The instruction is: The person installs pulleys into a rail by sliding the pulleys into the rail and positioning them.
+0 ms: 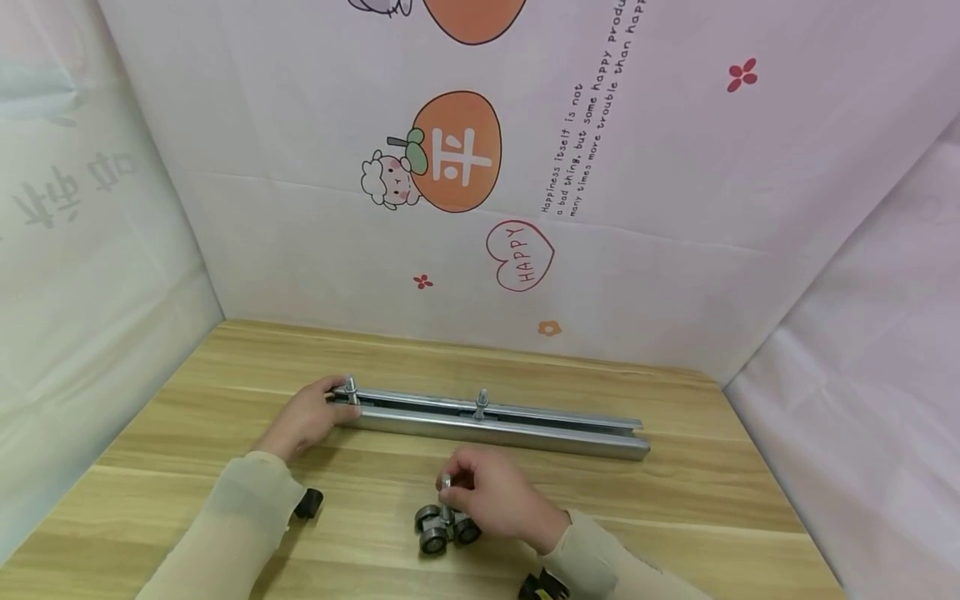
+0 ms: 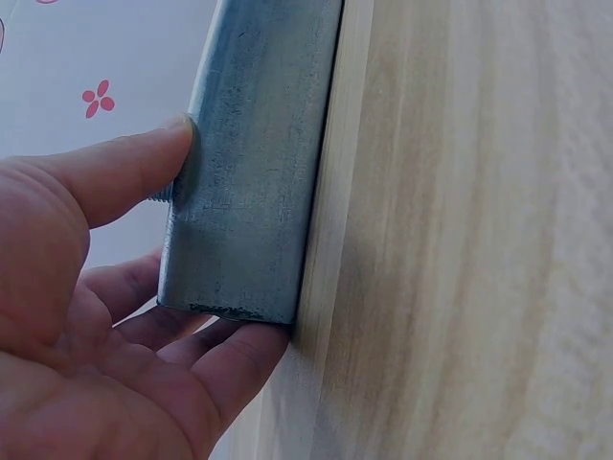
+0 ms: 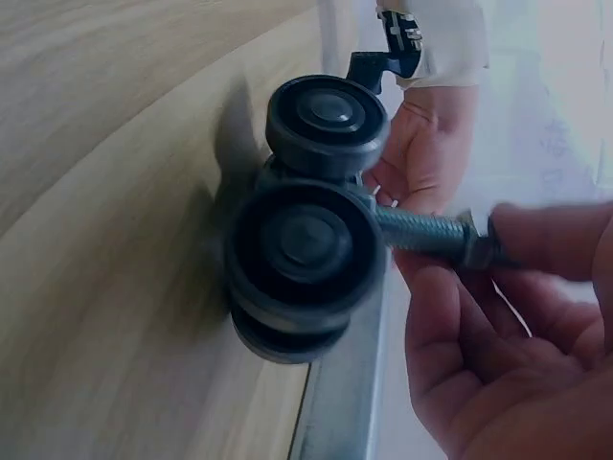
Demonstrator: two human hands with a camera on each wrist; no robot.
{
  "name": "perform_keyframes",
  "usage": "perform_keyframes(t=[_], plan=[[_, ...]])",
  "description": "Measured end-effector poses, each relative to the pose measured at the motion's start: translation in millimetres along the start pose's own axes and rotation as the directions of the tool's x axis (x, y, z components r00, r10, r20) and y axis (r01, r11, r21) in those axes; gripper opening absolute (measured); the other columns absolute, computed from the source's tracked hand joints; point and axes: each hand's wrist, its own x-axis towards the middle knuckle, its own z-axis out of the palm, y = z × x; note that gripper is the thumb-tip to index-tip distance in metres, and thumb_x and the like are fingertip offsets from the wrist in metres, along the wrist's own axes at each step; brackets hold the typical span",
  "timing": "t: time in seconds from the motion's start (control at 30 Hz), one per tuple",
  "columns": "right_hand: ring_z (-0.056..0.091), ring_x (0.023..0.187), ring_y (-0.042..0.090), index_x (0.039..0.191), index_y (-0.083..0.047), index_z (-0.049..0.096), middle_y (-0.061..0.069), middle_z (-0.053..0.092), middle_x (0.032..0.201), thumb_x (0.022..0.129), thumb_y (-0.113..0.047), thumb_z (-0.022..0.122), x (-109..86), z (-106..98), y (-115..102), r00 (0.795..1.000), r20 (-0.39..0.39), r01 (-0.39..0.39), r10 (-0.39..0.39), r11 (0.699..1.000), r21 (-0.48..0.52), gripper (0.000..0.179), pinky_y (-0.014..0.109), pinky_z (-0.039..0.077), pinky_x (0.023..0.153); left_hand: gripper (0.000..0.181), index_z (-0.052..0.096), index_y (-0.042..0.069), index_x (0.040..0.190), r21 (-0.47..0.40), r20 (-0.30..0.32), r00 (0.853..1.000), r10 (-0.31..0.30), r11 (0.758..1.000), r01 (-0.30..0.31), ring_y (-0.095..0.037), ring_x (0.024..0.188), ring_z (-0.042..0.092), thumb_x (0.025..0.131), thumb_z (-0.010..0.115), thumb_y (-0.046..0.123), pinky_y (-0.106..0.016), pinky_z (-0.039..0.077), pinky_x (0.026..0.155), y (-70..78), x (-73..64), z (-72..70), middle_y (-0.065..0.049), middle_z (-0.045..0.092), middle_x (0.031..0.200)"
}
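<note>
A silver metal channel rail (image 1: 555, 437) lies across the wooden table, its open slot facing up. Two threaded bolts with nuts rise from the slot: one bolt (image 1: 350, 386) at the left end, another bolt (image 1: 483, 402) near the middle. My left hand (image 1: 303, 418) grips the rail's left end, with the thumb on its upper edge and fingers under the end face in the left wrist view. In front of the rail, my right hand (image 1: 501, 493) pinches the upright bolt of a wheeled trolley (image 3: 306, 244). Its dark rollers (image 1: 432, 540) hang just over the tabletop.
The wooden tabletop (image 1: 360, 533) reaches back to a white printed sheet (image 1: 300, 250) that stands as a wall. More sheets flank the left and right sides. Black camera mounts (image 1: 309, 503) show at both wrists.
</note>
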Motion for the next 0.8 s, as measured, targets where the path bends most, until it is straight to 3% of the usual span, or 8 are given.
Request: perform_keyframes(t=[0.2, 0.4, 0.8], plan=[[0.057, 0.068, 0.003, 0.087, -0.016, 0.069, -0.012, 0.064, 0.076, 0.085, -0.005, 0.075, -13.9, -5, -1, 0.997, 0.071, 0.028, -0.027, 1.0, -0.013, 0.013, 0.022, 0.049, 0.058, 0.08, 0.034, 0.0, 0.152, -0.009, 0.007, 1.0, 0.0, 1.0, 0.0, -0.049, 0.134, 0.036, 0.092, 0.072, 0.037, -0.062, 0.032, 0.105, 1.4, 1.7, 1.1, -0.031, 0.041, 0.146], [0.057, 0.072, 0.003, 0.089, -0.012, 0.069, -0.012, 0.062, 0.08, 0.085, -0.003, 0.075, -23.4, -8, 3, 0.999, 0.029, 0.045, -0.045, 0.999, -0.008, 0.011, 0.023, 0.051, 0.062, 0.081, 0.033, 0.0, 0.153, -0.021, 0.013, 1.0, -0.001, 1.0, 0.002, -0.049, 0.135, 0.035, 0.092, 0.072, 0.038, -0.062, 0.032, 0.105, 1.7, 3.1, 1.7, -0.031, 0.04, 0.147], [0.058, 0.08, 0.009, 0.095, -0.014, 0.07, -0.009, 0.064, 0.087, 0.09, -0.012, 0.072, -44.1, -36, 31, 0.999, -0.028, -0.032, 0.03, 0.997, -0.075, 0.006, 0.027, 0.051, 0.068, 0.083, 0.033, 0.0, 0.153, -0.002, 0.007, 1.0, -0.004, 1.0, 0.004, -0.051, 0.135, 0.033, 0.092, 0.072, 0.04, -0.064, 0.03, 0.105, -1.6, 2.4, 1.8, -0.032, 0.039, 0.147]])
